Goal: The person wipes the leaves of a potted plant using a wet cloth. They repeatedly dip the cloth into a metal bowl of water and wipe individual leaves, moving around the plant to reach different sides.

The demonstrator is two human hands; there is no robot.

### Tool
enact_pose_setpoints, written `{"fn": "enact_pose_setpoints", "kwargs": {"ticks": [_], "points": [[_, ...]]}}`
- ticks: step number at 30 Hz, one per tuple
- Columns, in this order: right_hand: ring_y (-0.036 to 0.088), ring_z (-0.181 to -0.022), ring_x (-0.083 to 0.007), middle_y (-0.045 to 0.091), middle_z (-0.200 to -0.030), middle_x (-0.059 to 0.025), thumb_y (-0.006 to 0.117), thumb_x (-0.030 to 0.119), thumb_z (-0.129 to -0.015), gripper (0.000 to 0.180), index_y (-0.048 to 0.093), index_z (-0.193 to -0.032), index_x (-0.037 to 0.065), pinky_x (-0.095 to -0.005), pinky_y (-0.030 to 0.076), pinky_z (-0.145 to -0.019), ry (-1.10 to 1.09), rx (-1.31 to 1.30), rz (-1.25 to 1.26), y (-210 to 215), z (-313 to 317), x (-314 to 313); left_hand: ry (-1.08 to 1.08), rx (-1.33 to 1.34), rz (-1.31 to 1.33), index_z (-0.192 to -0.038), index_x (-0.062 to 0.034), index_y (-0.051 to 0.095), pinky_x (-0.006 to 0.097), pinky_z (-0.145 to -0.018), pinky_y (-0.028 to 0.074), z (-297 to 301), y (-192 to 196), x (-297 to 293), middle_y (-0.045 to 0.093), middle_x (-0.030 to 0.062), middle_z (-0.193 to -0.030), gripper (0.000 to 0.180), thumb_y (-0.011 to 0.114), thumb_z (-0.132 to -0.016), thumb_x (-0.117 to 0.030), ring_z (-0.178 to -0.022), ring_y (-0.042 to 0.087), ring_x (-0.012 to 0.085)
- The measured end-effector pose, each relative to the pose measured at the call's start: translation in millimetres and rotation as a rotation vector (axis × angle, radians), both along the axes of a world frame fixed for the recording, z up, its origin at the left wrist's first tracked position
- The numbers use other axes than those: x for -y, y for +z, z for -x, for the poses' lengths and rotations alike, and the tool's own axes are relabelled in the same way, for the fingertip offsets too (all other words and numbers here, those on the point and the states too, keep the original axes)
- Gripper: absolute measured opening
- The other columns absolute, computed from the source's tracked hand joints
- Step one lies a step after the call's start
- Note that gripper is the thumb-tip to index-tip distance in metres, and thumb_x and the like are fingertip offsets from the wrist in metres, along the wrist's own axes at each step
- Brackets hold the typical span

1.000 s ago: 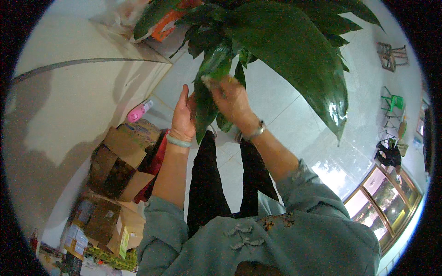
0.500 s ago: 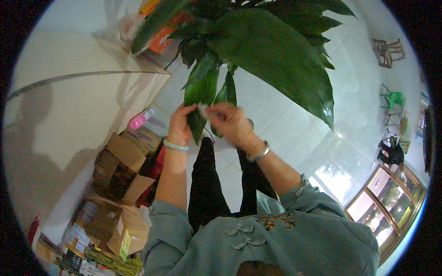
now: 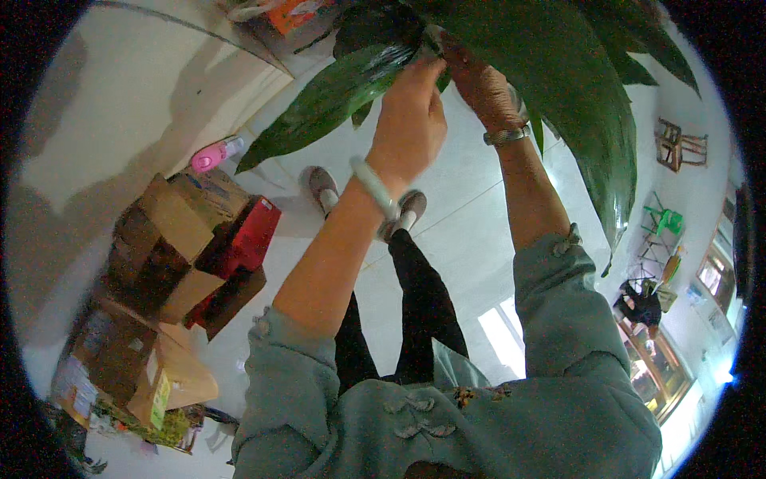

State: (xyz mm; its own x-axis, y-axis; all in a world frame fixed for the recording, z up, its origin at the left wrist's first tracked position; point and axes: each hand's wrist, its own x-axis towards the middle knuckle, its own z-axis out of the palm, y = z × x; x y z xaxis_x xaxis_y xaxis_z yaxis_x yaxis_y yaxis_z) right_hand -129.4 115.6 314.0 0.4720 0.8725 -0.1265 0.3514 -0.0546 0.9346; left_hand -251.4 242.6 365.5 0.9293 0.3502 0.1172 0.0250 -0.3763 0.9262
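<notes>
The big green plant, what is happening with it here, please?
A person in a grey-green top reaches up into a large-leaved plant. The left hand is closed on a long green leaf. The right hand is among the leaves beside it; its grip is hidden. Below, on the pale floor, lie open cardboard boxes and a red box.

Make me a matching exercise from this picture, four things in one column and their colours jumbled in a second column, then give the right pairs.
Things:
1. long leaf at the left hand
2. bottle on the floor
3. box beside the cardboard
4. sleeves

Colours:
A. red
B. grey-blue
C. dark green
D. pink

Pairs: 1-C, 2-D, 3-A, 4-B
</notes>
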Motion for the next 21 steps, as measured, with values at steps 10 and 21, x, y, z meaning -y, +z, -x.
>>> {"fn": "enact_pose_setpoints", "kwargs": {"ticks": [10,21], "points": [[0.066,-0.097,-0.0245,0.060,-0.124,-0.0059,0.055,0.018,-0.090,0.039,0.054,-0.129,0.020,-0.0338,0.055,-0.079,0.168,-0.754,-0.780,-44.1,-57.8,29.4,-0.081,-0.231,-0.170,-0.112,0.0012,0.059,0.048,-0.083,0.050,-70.2,-87.4,-7.6,0.064,0.0227,-0.098,0.033,0.055,-0.088,-0.022,-0.090,0.061,0.0399],[0.067,-0.098,-0.0212,0.068,-0.111,-0.0076,0.061,0.012,-0.090,0.024,0.067,-0.114,0.011,-0.0317,0.054,-0.083,-0.095,-0.899,-1.025,73.0,-5.4,35.8,0.041,-0.140,0.483,-0.125,-0.0016,0.048,0.033,-0.058,0.053,-85.9,-160.9,32.1,0.065,0.0122,-0.086,0.042,0.058,-0.087,-0.017,-0.070,0.061,0.0217]]}}
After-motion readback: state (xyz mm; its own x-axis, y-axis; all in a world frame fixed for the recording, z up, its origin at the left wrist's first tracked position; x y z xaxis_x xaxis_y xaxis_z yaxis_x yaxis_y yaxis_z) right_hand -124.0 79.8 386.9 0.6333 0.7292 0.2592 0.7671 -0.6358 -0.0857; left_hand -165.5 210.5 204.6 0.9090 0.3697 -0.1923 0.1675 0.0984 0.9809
